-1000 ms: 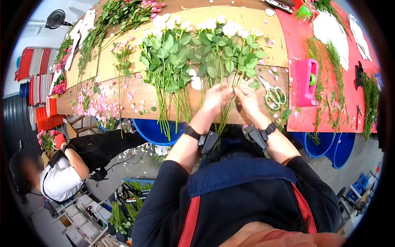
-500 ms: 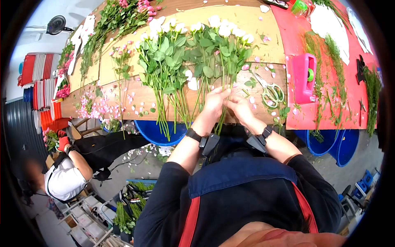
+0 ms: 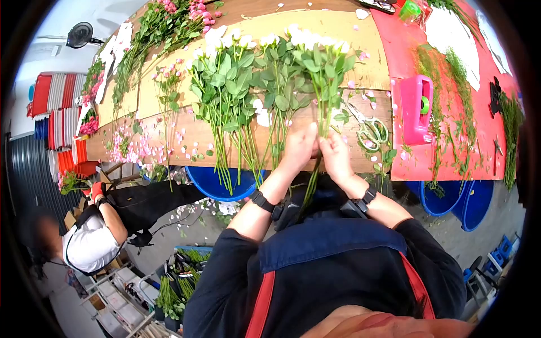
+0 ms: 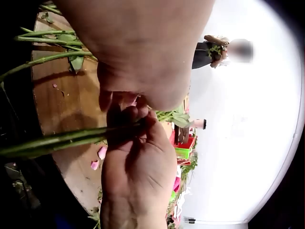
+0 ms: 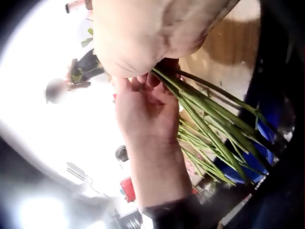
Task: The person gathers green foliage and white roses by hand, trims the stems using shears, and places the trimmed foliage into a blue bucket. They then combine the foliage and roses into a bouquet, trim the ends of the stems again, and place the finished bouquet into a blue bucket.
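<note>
Between both hands, at the table's front edge, stands a bunch of white roses with green leaves. My right hand grips its stems from the right; in the left wrist view its fingers curl round the green stems. My left hand holds the same stems from the left, its fingers partly hidden in the right wrist view, where stems fan out below the hands. More white roses lie to the left on the table, their stems pointing toward me.
Scissors and a pink tape dispenser lie to the right. Pink petals are scattered at the left. Blue tubs stand below the table edge. Another person in red gloves handles flowers at the lower left.
The bunch in my hands has swung more upright and shifted right, its stems closer together. Both hands have moved slightly toward me, and the right one has closed around the stems.
</note>
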The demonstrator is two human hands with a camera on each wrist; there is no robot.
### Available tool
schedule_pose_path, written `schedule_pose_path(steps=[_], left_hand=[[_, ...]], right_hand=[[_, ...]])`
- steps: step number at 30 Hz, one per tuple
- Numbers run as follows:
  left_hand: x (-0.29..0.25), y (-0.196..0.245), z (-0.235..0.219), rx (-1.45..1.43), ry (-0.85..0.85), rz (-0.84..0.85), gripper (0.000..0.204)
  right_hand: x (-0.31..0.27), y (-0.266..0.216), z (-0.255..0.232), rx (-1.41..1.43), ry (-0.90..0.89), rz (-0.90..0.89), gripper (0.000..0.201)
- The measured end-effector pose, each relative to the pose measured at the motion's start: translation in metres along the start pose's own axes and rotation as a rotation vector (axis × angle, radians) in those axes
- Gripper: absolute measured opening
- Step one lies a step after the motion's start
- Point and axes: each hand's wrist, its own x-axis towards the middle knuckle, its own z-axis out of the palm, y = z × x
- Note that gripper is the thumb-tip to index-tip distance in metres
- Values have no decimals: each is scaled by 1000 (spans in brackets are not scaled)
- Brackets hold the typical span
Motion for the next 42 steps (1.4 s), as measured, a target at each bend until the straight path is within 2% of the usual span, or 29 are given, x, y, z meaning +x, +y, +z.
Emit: schedule_pose_path(steps=[2,3,5,8,9,11,12,13,15,16,17,18,20,23,24,29,31,33,34,35,37,39,41,42], left_hand=[[5,4,-5,164,212,272,26],[10,7,-14,323,352,472,23],[23,12,-32,756,636,606,30],[43,-6,-47,924,686,321,32],[48,-9,-52,898,617,248,28],[55,-9,-60,844,473,103,22],[55,-8,-60,782,547,163,18],[61,-16,-65,766,555,156,22],[68,-29,-73,512,534,92,21],[54,3,-66,415,497,14,21],[56,0,-67,94,431,29,17],[56,0,-70,-124,356,-37,13],[39,32,-60,-482,203,-160,6],[35,36,-48,-450,165,-67,21],[34,38,-34,-430,204,-46,22],[53,61,30,-332,87,-53,24],[67,66,59,-272,52,-136,24],[89,47,87,-325,17,-109,22],[103,34,95,-305,-55,-97,19],[109,30,105,-224,27,-145,15],[118,24,113,-119,-13,-254,12],[130,9,116,-126,-75,-239,12],[118,19,111,-100,-92,-160,15],[111,13,94,5,-5,43,16]], right_hand=[[-1,-15,-9,45,8,-32,12],[-1,-23,-16,68,13,-50,11],[7,-35,-32,43,24,-41,8],[33,-39,-59,-63,101,-42,7],[42,-41,-67,-89,123,-14,8],[67,-23,-86,-167,143,-124,8],[75,-16,-94,-164,143,-84,8],[81,-13,-100,-160,149,-46,8],[89,-6,-108,-133,132,92,8],[91,-2,-113,-122,82,147,7],[93,2,-115,-120,67,158,8],[94,4,-119,-96,63,166,8],[92,4,-119,-65,70,168,10],[85,-2,-118,24,83,188,11],[83,-5,-118,39,95,237,14],[74,-15,-116,205,44,234,18],[72,-13,-117,264,7,197,20],[75,0,-122,314,-53,114,23],[70,-4,-118,266,-39,82,27],[66,-6,-113,243,-24,71,29],[63,-7,-105,195,2,54,32],[69,6,-109,51,60,7,35],[70,8,-112,128,104,25,35],[75,22,-127,-28,96,0,34]])
